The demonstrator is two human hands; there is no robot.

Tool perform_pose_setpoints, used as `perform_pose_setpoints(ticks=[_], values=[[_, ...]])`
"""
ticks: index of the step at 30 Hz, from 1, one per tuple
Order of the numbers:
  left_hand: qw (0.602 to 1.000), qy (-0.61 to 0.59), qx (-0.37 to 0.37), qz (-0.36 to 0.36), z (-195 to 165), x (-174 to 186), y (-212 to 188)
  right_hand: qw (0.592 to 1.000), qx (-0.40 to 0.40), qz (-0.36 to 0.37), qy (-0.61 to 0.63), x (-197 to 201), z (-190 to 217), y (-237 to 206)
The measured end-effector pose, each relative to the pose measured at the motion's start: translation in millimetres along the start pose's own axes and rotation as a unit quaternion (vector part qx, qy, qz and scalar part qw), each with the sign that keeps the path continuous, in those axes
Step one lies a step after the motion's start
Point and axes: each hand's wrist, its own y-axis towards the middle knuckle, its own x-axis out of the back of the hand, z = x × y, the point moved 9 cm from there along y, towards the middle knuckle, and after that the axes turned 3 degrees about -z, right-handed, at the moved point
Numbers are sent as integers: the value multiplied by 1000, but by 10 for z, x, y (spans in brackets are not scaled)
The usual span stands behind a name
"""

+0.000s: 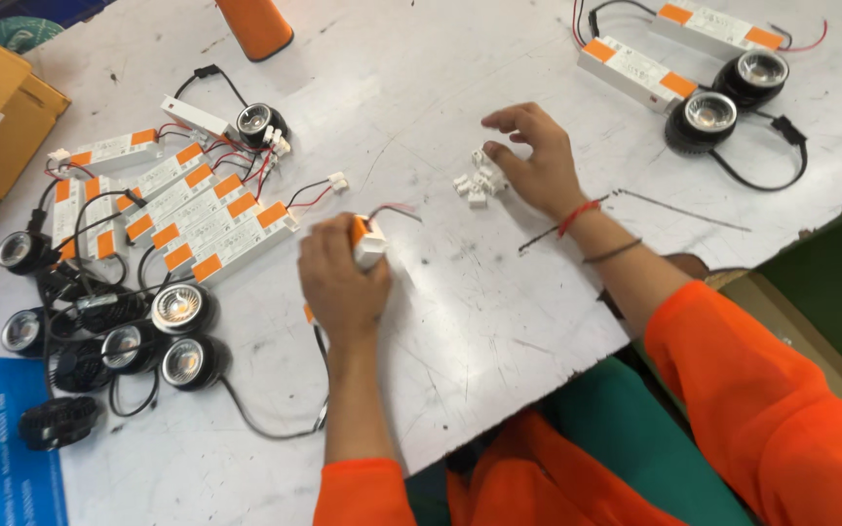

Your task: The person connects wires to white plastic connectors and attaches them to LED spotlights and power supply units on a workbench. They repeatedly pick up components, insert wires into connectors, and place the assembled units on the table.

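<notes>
Head view: driver [369, 242] in left hand [341, 278]

I see a white driver box [367, 244] with an orange end and red-and-white leads, lifted just off the desk; small white connectors [477, 182] lie clustered nearby.

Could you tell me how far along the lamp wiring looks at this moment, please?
Looks done: a cluster of driver boxes wired to round lamps lies at the left.
In hand: the left hand grips one driver box, its red wire leads free, while the right hand reaches the small pile of white connectors.
Possibly left: two more sets sit at the top right.
</notes>
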Motion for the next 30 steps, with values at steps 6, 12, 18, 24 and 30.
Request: perform_pose_setpoints(ticks=[6,12,18,24,30], values=[[993,87,-37,65,-96,-453,30,978,-145,149,-36,-340,-537,202],[985,113,-59,118,-113,-645,13,979,-93,140,-120,-348,-655,219],[983,17,-33,181,-120,-771,-135,984,-27,117,-131,-360,-553,222],[984,-4,-9,176,-79,-776,-134,973,-189,106,-73,-332,-813,145],[978,-22,45,203,12,-825,-194,997,-38,61,-8,-236,-488,27]])
